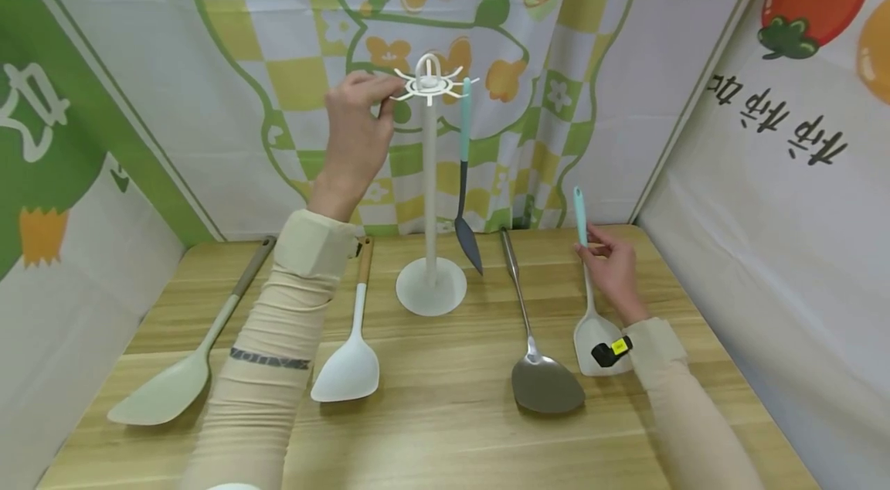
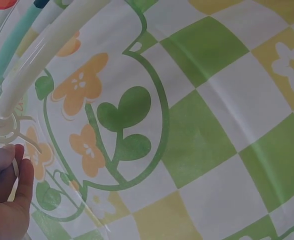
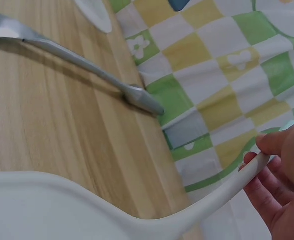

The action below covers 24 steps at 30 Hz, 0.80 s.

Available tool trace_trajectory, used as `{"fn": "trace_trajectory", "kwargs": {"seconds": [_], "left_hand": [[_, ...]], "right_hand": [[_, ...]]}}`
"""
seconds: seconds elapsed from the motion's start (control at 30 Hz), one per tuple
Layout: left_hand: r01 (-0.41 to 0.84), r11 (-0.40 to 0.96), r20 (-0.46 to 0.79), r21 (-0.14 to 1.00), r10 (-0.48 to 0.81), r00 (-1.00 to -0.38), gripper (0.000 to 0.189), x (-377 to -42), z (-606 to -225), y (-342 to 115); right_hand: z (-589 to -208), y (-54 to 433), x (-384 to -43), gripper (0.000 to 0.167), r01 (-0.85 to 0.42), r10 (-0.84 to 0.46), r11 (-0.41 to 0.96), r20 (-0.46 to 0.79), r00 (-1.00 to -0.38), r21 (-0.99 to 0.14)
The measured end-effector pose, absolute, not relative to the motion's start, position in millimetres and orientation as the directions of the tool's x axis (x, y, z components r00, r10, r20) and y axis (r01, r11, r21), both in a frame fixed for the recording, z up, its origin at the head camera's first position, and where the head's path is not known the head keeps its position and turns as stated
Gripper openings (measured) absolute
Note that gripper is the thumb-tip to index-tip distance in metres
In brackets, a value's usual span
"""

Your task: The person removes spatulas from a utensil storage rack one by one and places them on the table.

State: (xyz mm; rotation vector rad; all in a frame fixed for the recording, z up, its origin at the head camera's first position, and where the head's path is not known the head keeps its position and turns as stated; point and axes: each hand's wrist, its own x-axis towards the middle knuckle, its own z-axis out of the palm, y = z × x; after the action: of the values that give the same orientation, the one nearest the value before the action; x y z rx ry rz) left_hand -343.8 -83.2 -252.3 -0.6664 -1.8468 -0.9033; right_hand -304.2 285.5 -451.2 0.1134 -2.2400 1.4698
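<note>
My left hand [image 1: 358, 138] is raised at the top of a white utensil rack [image 1: 430, 188], a round-based pole with a ring of hooks. Its thumb and fingers pinch one hook on the left side, as the left wrist view also shows. From a hook on the right hangs a dark spatula [image 1: 468, 243] with a mint handle. On the right, my right hand [image 1: 615, 270] holds a white spatula [image 3: 52, 210] by its stem, just below the mint handle end. That handle points up and the blade is low over the table.
On the wooden table [image 1: 431, 444] lie a beige-green spatula [image 1: 163, 393] at far left, a white spatula with wooden handle [image 1: 351, 370] beside my left sleeve, and a metal spatula [image 1: 547, 384] near the right hand. A patterned curtain [image 1: 278, 73] hangs close behind the rack.
</note>
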Motion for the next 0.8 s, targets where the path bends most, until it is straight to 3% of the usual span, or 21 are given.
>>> {"fn": "trace_trajectory", "kwargs": {"seconds": [0.33,0.8], "left_hand": [[0.768,0.582,0.921,0.267,0.08,-0.381,0.016,-344,-254,-83],[0.765,0.589,0.922,0.262,0.082,-0.379,0.016,-345,-255,-84]], "right_hand": [[-495,306,-334,0.051,-0.14,0.147,0.549,0.26,-0.954,-0.824],[-506,303,-340,0.053,-0.101,0.116,0.567,0.201,-0.973,-0.817]]}}
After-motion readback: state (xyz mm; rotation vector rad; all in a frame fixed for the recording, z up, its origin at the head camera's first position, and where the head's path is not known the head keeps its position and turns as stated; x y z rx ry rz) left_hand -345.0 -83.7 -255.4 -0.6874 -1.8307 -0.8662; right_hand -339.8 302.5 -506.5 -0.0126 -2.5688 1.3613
